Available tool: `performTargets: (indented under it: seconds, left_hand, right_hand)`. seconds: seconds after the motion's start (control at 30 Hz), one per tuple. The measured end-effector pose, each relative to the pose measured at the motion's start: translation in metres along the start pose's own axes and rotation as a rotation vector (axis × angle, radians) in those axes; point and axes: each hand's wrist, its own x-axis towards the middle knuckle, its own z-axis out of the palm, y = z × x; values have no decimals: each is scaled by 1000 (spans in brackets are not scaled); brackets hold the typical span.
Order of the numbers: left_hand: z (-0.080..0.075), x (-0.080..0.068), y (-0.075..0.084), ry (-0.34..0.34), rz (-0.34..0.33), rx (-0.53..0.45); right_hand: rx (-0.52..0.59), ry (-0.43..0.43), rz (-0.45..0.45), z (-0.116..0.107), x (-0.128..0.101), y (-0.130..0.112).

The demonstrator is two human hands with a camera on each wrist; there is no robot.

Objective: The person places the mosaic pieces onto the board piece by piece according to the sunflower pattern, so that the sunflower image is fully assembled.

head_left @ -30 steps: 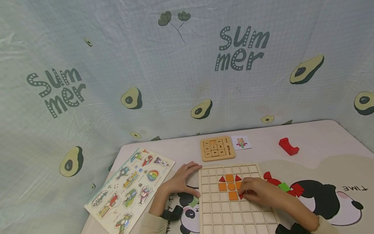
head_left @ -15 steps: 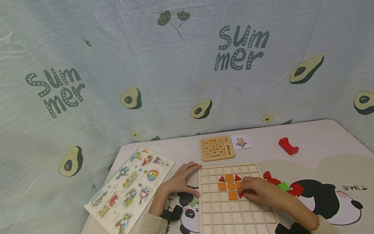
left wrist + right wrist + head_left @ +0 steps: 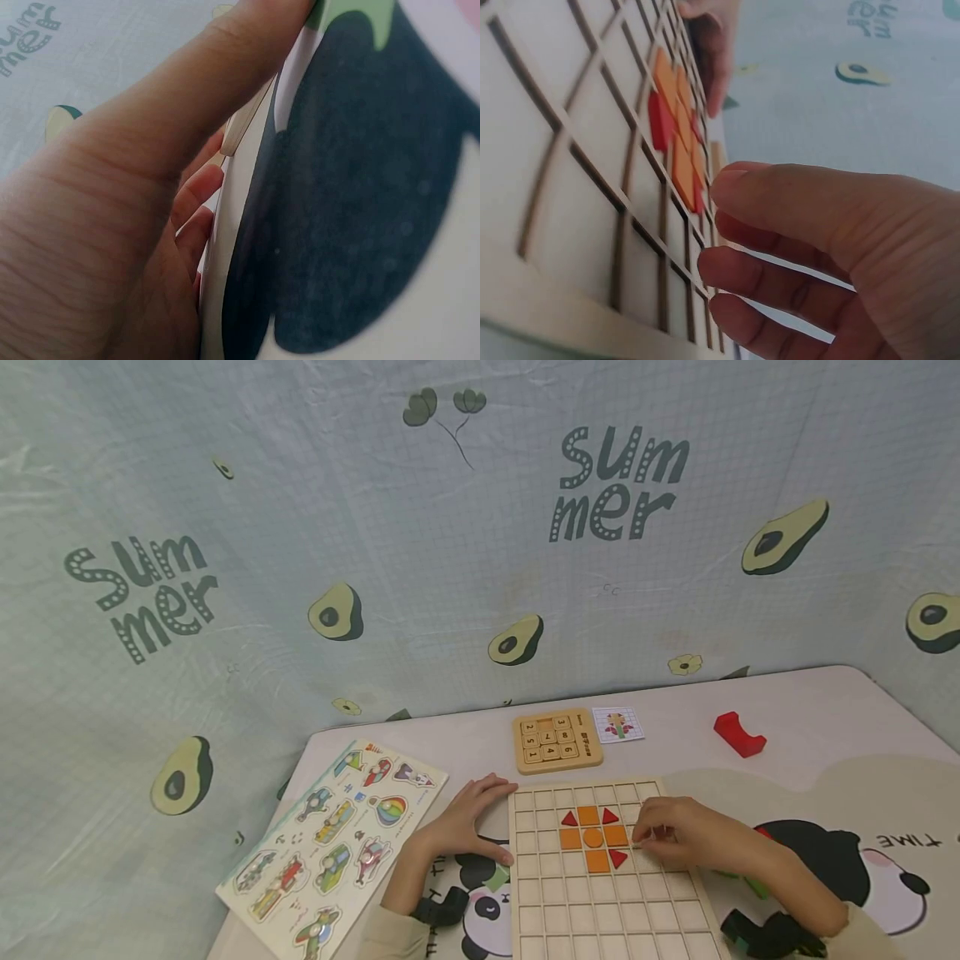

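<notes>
Two plain, pale beige sleeves show: the left sleeve (image 3: 393,937) near seven o'clock, the right sleeve (image 3: 862,937) near four. A chunky black device (image 3: 447,907) sits at the first cuff's two o'clock, another black block (image 3: 772,937) at the second's nine. The left hand (image 3: 463,823) and right hand (image 3: 681,832) are bare.

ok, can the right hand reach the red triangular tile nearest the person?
Probably yes: the right hand is close, its fingers look empty, and nothing visible blocks the red triangular tile.

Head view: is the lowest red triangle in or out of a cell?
In: the red triangle lies within one cell of the grid board, beside an orange square, apart from the right hand.
</notes>
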Motion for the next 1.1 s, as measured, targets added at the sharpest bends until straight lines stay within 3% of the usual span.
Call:
performTargets:
  seconds: [0.17,0.47,0.8,1.1]
  left_hand:
    - [0,0,0,2,4,2]
    - [0,-1,0,2,4,-2]
    - [1,-1,0,2,5,-4]
    - [1,0,-2,4,8,5]
  right_hand:
    - [-16,-14,47,-15,-7,6]
    - [-53,50,1,-33,-22,24]
    - [-48,68,16,-51,-43,46]
    - [70,-52,149,-63,-63,62]
